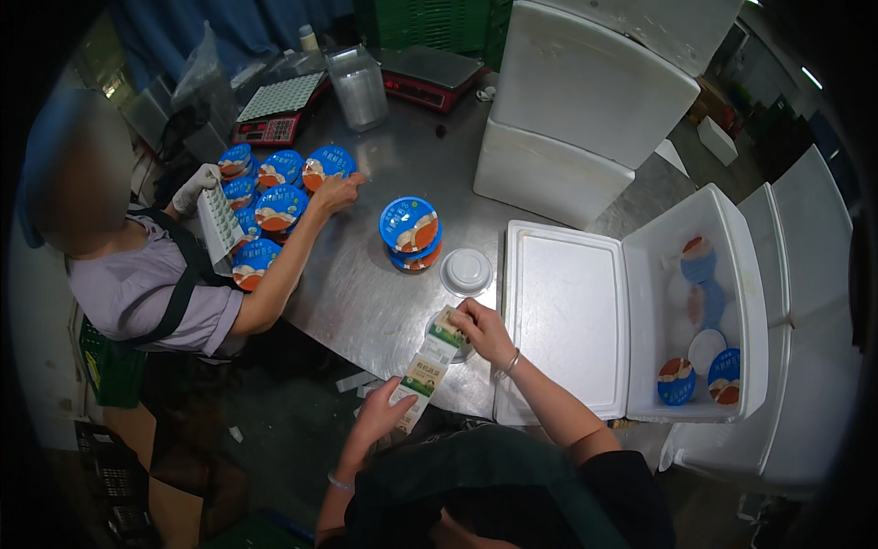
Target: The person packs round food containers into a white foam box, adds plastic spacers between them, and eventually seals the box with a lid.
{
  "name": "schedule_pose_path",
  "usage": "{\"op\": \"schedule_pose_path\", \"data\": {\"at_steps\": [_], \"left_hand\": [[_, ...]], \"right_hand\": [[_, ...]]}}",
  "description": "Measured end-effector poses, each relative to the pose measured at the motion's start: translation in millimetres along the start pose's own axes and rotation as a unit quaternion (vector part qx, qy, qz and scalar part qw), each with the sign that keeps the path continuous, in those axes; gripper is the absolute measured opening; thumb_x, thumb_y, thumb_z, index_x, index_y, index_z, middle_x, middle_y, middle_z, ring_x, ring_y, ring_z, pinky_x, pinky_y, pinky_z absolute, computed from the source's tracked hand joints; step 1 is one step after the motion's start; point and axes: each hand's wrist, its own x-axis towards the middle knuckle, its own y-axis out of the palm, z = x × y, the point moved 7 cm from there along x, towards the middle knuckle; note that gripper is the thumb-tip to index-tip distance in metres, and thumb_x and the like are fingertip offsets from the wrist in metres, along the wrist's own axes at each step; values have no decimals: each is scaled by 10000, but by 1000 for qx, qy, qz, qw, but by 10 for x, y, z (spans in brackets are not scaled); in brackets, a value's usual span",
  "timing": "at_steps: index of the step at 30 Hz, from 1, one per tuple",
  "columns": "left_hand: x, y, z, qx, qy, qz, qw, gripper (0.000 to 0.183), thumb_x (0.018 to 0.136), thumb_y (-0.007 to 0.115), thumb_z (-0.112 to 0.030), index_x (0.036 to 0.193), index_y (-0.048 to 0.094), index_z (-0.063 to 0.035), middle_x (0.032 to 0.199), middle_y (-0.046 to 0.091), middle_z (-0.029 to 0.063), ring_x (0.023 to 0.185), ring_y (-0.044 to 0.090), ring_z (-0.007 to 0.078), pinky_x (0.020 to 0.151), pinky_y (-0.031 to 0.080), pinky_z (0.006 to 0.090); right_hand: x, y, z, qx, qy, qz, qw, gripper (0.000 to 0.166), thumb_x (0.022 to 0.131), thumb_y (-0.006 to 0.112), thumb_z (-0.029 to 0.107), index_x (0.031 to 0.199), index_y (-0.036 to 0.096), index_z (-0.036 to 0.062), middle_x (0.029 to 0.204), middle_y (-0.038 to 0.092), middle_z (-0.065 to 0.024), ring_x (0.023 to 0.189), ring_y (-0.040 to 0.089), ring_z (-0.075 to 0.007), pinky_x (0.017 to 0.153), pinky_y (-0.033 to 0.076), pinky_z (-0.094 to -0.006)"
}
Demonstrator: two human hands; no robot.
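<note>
My left hand point(385, 415) grips the lower part of a strip of printed labels point(420, 376), thumb on top. At the strip's upper end, my right hand point(488, 333) pinches a green-and-beige label between its fingers. Under that end lies a pale round tub point(468, 351), mostly covered by the strip and my hand; whether the label touches it I cannot tell. Just beyond, a white plastic tub point(467, 270) rests upside down on the metal table point(350, 302). Farther off stands a small stack of tubs with blue printed lids point(409, 223).
An open foam box point(645, 261) holding several tubs is at right, beside a foam lid point(569, 309). Stacked foam boxes point(583, 89) rise behind. At left, a co-worker point(164, 274) holds a label sheet point(221, 219) and reaches over blue-lidded tubs point(281, 206). Scales point(432, 72) stand at the back.
</note>
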Motion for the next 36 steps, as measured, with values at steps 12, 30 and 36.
{"op": "schedule_pose_path", "data": {"at_steps": [12,30,36], "left_hand": [[-450,-258,747,-105,-55,-80,990,224,808,527,-67,1015,541,16,826,609,92,762,559,107,671,456,265],[-263,-71,536,-262,-76,-55,960,212,812,521,7,1020,560,16,1033,585,83,945,545,136,799,430,251],[-244,-57,333,-132,-14,-42,990,361,776,501,39,1130,539,-17,1052,595,102,968,551,142,834,426,259]], "right_hand": [[-13,394,-128,-348,-257,-22,901,672,637,694,369,1134,446,-9,1046,495,-166,966,482,-323,806,402,-412],[960,-123,-424,-456,-87,-120,877,696,682,690,352,1276,396,137,1333,312,-221,1171,375,-407,947,354,-418],[552,-76,-645,-433,-28,14,901,676,676,685,374,1254,418,146,1250,402,-208,1074,465,-372,873,417,-428]]}}
